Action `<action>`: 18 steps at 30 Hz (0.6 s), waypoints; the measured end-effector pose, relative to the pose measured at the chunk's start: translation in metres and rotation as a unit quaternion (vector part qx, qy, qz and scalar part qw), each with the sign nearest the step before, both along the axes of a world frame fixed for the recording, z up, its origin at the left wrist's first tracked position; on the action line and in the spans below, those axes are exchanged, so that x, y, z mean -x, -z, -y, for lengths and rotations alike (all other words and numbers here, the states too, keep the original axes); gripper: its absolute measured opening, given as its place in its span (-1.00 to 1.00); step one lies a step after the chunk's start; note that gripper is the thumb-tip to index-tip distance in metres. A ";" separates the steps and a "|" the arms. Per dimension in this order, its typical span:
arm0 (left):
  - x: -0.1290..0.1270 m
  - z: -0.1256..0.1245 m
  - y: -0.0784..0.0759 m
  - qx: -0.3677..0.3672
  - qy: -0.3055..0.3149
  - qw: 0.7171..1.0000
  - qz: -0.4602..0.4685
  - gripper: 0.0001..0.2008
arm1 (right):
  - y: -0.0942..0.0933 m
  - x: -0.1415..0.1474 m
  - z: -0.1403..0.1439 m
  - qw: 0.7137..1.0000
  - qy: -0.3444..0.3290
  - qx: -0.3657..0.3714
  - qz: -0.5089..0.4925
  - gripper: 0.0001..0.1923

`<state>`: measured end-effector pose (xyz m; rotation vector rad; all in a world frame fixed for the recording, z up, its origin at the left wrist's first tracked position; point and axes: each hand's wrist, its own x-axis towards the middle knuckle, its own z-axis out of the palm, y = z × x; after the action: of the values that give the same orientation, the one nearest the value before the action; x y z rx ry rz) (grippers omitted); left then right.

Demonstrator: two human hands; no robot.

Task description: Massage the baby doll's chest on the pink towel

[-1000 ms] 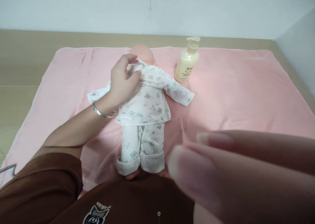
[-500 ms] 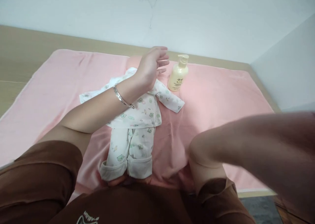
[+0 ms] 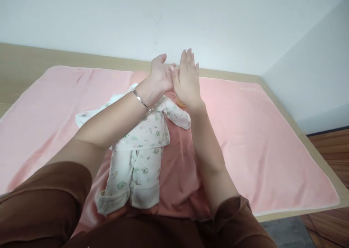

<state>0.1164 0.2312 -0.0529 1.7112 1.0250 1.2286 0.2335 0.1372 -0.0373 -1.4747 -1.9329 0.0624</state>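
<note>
Pink blanket point(image 3: 259, 139) spread wide over the counter point(image 3: 27, 59), and on it lies the baby doll point(image 3: 141, 139) in printed pyjamas (its head mostly hidden behind the wrists). Above its chest, left hand point(image 3: 159, 77) and right hand point(image 3: 187, 79) meet, fingers spread, holding nothing. A silver bangle point(image 3: 141, 102) rings the left wrist.

Left hand point(image 3: 159, 75) and right hand point(image 3: 187, 79) raised, touching at the fingers, holding nothing, silver bracelet point(image 3: 141, 102) on the left wrist, clothed baby doll point(image 3: 141, 139) below the hands, pink blanket point(image 3: 259, 131) beneath, bottle point(image 3: 180, 102) mostly hidden behind the right hand.
</note>
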 end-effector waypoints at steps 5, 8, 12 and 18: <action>-0.008 0.059 -0.037 0.372 0.137 0.833 0.385 -0.43 | 0.019 -0.001 -0.018 0.998 0.033 0.000 0.044 -0.22; -0.009 0.071 -0.043 0.405 0.130 0.767 0.481 -0.42 | 0.031 -0.003 -0.027 0.997 0.042 -0.041 0.050 -0.21; -0.001 0.074 -0.041 0.373 0.102 0.777 0.496 -0.37 | 0.044 -0.008 -0.033 0.995 0.047 -0.081 0.026 -0.18; 0.039 0.107 -0.057 0.363 0.079 0.800 0.472 -0.41 | 0.041 -0.029 -0.036 0.989 0.063 -0.108 -0.083 -0.06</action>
<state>0.0773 0.1237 0.0042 0.4348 0.5630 1.1370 0.2621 0.1729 -0.0784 -1.3969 -1.6534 -0.0774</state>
